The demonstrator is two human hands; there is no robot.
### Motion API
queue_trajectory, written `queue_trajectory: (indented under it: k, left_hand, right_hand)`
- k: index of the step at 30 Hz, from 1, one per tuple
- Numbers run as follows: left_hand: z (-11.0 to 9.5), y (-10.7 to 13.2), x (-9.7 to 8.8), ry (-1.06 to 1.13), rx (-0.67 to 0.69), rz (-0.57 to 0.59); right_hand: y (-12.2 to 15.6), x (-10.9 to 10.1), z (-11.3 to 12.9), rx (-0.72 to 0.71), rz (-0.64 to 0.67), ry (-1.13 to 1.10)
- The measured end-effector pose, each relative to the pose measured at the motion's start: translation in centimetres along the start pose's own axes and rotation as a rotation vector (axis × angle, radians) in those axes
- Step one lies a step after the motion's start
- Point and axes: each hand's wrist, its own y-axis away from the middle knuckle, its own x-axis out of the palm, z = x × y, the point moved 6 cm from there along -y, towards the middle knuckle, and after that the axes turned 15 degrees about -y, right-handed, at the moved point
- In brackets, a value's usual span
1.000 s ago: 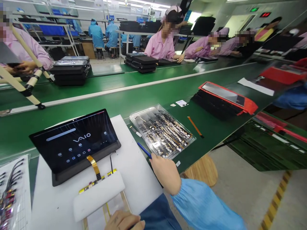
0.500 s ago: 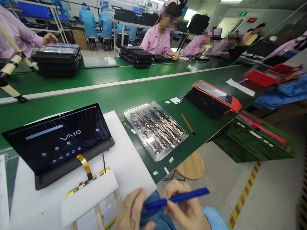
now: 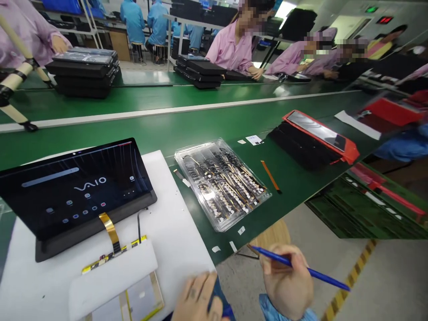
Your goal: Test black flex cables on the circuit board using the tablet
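Hands low in front of me: my right hand [image 3: 286, 281] pinches a blue pen [image 3: 297, 267] between thumb and fingers, while my left hand [image 3: 197, 298] lies loosely curled at the edge of a white mat [image 3: 180, 223], gripping nothing I can see. At 11 o'clock, a lit VAIO tablet [image 3: 73, 191] sits on the mat, its gold ribbon cable [image 3: 109, 232] trailing to a white foam block [image 3: 113, 276]. At 12 o'clock, a clear tray of flex cables [image 3: 220, 185] rests on the green surface [image 3: 214, 129].

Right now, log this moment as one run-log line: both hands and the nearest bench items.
left hand: beside white foam pad | right hand: holds blue pen | black VAIO tablet: screen lit, gold flex cable
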Motion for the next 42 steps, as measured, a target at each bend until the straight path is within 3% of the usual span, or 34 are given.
queue_trajectory:
  k: [1,3,6,10,14,17,20,27,36,42]
  left_hand:
    - [-0.6,-0.8,0.7,-0.028,-0.024,-0.041]
    - [-1.9,-2.1,3.1,-0.092,-0.028,0.096]
    - [-2.8,-2.7,4.7,-0.149,-0.009,0.202]
    - [-2.2,-1.7,3.3,-0.123,0.003,0.143]
    - [-0.3,-1.0,1.0,-0.096,-0.030,0.030]
    - [0.9,-1.1,-0.1,-0.029,-0.036,0.012]
    - [1.5,-1.5,-0.6,0.011,-0.003,0.065]
    - [2.1,-1.8,-1.3,0.152,0.030,0.138]
    - [2.0,-1.3,-0.9,0.197,-0.114,0.123]
    - [1.9,-1.1,-0.8,0.200,-0.081,0.113]
  right_hand:
    - [0.1,0.1,-0.6,-0.008,0.012,-0.002]
    - [0.5,0.3,-1.9,-0.012,0.023,-0.005]
    - [1.1,0.6,-3.2,-0.036,0.117,0.099]
    - [1.7,1.3,-4.2,-0.123,0.276,0.253]
    - [2.5,1.9,-5.1,-0.166,0.333,0.331]
    - [3.0,2.5,-5.4,-0.193,0.346,0.403]
    - [3.1,3.1,-5.5,-0.199,0.377,0.459]
    - [3.0,3.3,-6.1,-0.172,0.413,0.513]
    - [2.9,3.5,-6.0,-0.190,0.457,0.520]
    - [3.0,3.5,-5.9,-0.214,0.441,0.514]
